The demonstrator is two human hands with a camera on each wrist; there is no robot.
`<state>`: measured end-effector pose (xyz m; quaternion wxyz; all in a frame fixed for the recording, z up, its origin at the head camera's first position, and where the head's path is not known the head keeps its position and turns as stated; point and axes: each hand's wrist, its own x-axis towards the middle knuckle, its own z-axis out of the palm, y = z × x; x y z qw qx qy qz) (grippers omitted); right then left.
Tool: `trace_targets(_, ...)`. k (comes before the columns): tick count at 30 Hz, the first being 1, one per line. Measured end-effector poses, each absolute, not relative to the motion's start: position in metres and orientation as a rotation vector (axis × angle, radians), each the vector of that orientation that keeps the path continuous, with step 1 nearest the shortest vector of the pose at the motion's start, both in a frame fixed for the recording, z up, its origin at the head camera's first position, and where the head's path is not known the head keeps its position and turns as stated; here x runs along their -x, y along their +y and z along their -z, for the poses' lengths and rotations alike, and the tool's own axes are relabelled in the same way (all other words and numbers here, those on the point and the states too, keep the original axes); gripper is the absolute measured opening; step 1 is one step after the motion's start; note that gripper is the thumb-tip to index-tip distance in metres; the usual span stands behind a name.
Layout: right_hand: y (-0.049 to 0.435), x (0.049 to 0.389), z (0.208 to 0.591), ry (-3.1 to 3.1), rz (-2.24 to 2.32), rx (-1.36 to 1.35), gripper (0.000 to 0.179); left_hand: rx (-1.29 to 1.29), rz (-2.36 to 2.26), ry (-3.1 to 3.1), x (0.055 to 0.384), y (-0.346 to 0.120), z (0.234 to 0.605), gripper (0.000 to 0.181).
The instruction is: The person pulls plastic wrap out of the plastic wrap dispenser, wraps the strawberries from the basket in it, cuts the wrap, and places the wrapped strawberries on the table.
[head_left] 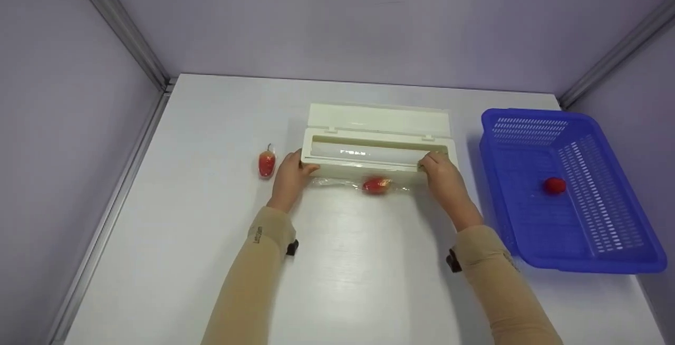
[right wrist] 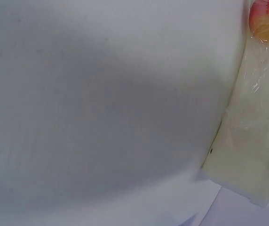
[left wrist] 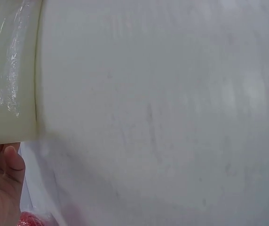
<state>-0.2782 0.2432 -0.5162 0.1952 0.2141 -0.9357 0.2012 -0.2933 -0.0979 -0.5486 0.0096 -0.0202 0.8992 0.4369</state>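
Note:
A cream cling film dispenser (head_left: 443, 141) lies across the table with its lid (head_left: 377, 117) swung back, showing the roll of film (head_left: 379, 152) inside. My left hand (head_left: 289, 179) grips its left end, thumb on the front side. At the right front corner, my right hand (head_left: 444, 181) holds the dispenser, fingers curled over the edge by the roll's end; the right wrist view leaves this hand out. Clear film hangs along the dispenser's front, and a red and yellow fruit (head_left: 376, 185) lies against it in the film, blurred in the head view.
Left of the dispenser is another red fruit (head_left: 267, 164) wrapped in clear film. On the right stands a blue plastic basket (head_left: 498, 189) with slotted sides, a red fruit (head_left: 554, 185) inside. Pale walls (head_left: 337, 28) enclose the white table (head_left: 337, 281).

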Motion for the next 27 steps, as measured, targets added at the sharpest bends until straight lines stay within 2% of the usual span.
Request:
trace_targets(6,0.252,0.276,0.517,-2.597,-0.546,-0.578,0.007,0.06,-1.367,2.801,0.294,-0.096,0.549,0.06)
trace_targets(14,0.277,0.267,0.518,-2.559,-0.535,-0.336,0.006,0.052,-1.369,2.799,0.294,-0.103,0.55,0.06)
trace_targets(21,0.28,0.262,0.517,-2.574,-0.554,-0.298,0.005,0.03,-1.382,2.783,0.292,-0.102,0.55,0.063)
trace_targets(27,0.271,0.25,0.515,-2.404,-0.597,-0.212,0.018,-0.008,-1.354,2.832,0.291,-0.098,0.549,0.062)
